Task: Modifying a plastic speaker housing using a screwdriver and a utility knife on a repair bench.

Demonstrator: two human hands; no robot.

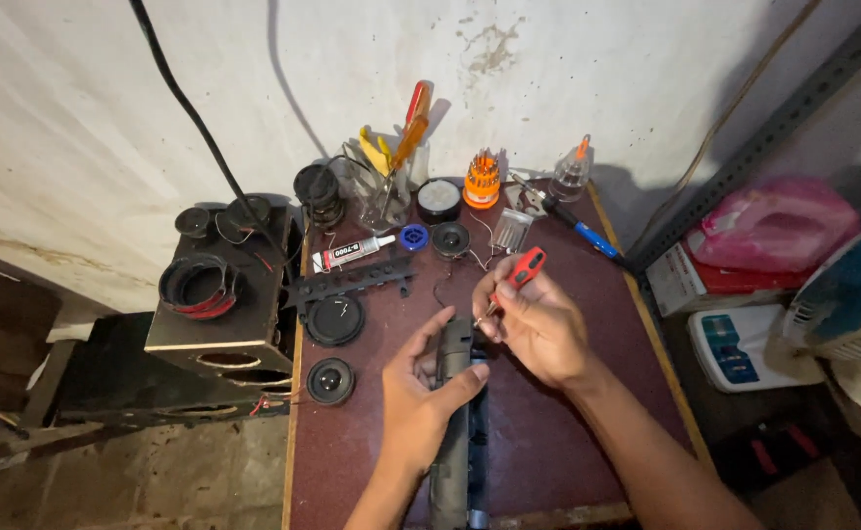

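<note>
Speaker bar point(453, 432) — long axis toward wall — left hand point(419, 397) grips it.

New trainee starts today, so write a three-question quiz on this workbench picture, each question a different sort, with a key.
1. True or false: the right hand holds a red-handled screwdriver.
2. Which hand grips the long dark device? A) left hand B) right hand C) neither
3. Fill in: the glue tube lies on the table, left of a small ____ cap.

Key: 1 true; 2 A; 3 blue.
</note>
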